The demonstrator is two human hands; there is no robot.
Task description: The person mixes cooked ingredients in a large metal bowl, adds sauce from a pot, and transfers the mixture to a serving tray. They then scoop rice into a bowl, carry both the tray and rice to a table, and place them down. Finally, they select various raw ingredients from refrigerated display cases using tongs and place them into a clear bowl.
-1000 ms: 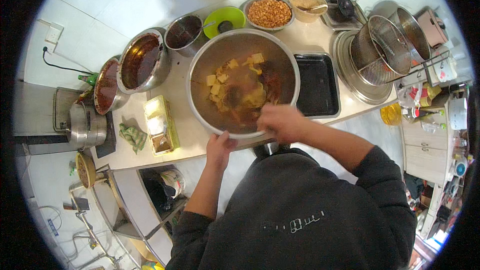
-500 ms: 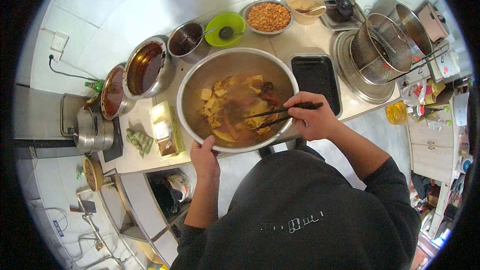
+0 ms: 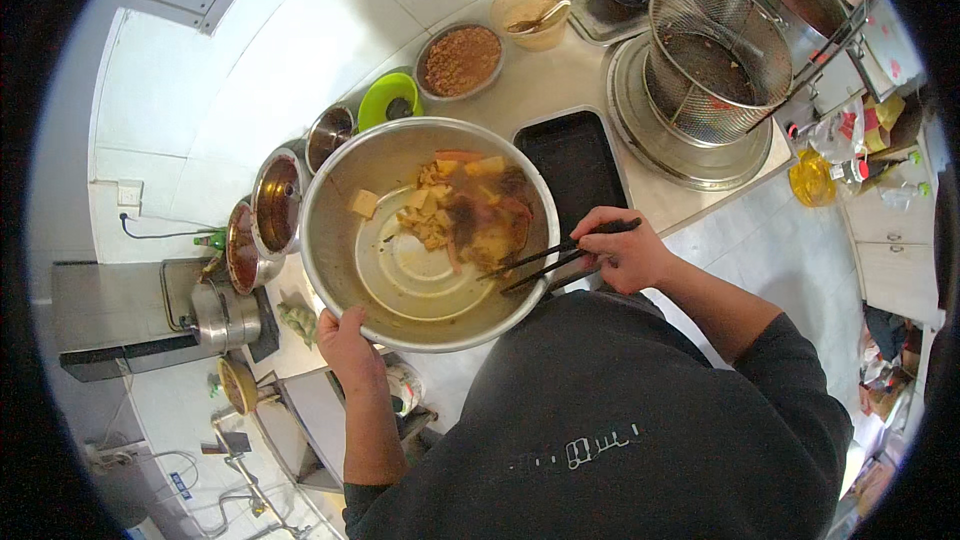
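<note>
With our left hand we grip the near-left rim of a large metal bowl, the thumb over its edge; the fingers beneath are hidden from us. The bowl spreads ahead of this hand and to its right, almost reaching the other one. Our right hand is closed round a pair of dark chopsticks, just outside the bowl's right rim, and their tips point leftward from that hand, over the bowl's inside. We cannot tell whether the tips touch the food.

The pale yellow cubes, mixed with darker, blurred pieces, are heaped ahead and to the left of our right hand, toward the bowl's far and right side. Nearer our left hand, the bowl's floor shows mostly bare. A lone cube sits on the wall, ahead of our left hand.

Just ahead of our right hand, a black tray lies on the worktop; farther ahead and to its right stands a wire mesh basket. Well ahead of our left hand, beyond the large bowl, we see a green bowl. Near our left hand, on its left, is a crumpled green cloth, with a lidded steel pot farther out.
</note>
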